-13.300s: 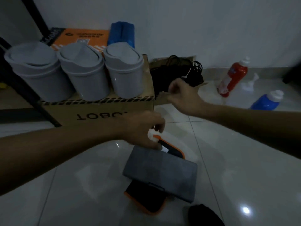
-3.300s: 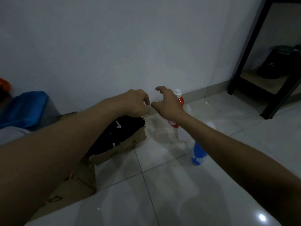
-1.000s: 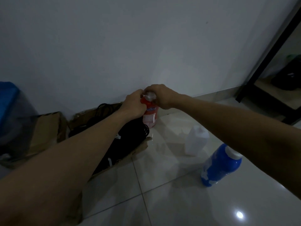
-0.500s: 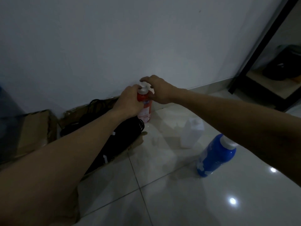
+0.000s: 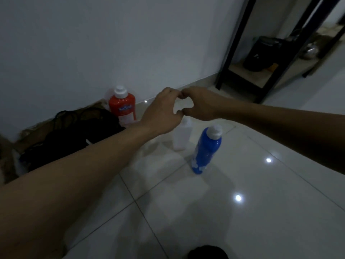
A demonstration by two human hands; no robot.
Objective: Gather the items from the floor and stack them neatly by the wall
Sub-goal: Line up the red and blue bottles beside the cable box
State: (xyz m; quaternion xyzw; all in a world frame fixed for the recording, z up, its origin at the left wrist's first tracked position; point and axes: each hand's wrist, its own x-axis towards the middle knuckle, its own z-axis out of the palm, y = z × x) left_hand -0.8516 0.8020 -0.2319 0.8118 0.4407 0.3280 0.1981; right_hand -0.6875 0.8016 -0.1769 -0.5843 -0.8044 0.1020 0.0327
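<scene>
both hands have come off the red bottle [image 5: 122, 107], which half a second back they were gripping at the cap; it now stands upright on the floor at the foot of the wall [image 5: 112, 43], just beside the cardboard box of black cables [image 5: 71, 131]. the left hand [image 5: 162, 113] and right hand [image 5: 200, 104] hang together above the small white bottle [image 5: 182, 136], fingertips touching each other and fingers curled loosely around nothing, so both are released and empty. the white bottle stands out on the open floor tiles, well away from the wall's edge, with the blue bottle [image 5: 206, 149] just beside it on the side nearer the camera, also upright. the next pick looks to be the white bottle, since the hands are right over it. to do it well, drop one hand straight down and take it round the body rather than the top, as it looks light and the glossy tile [image 5: 242, 212] would let it skate or tip. keep the wrist clear of the blue bottle's cap on the way in. set it against the wall beside the red one, touching or nearly so, to start a tidy row.
</scene>
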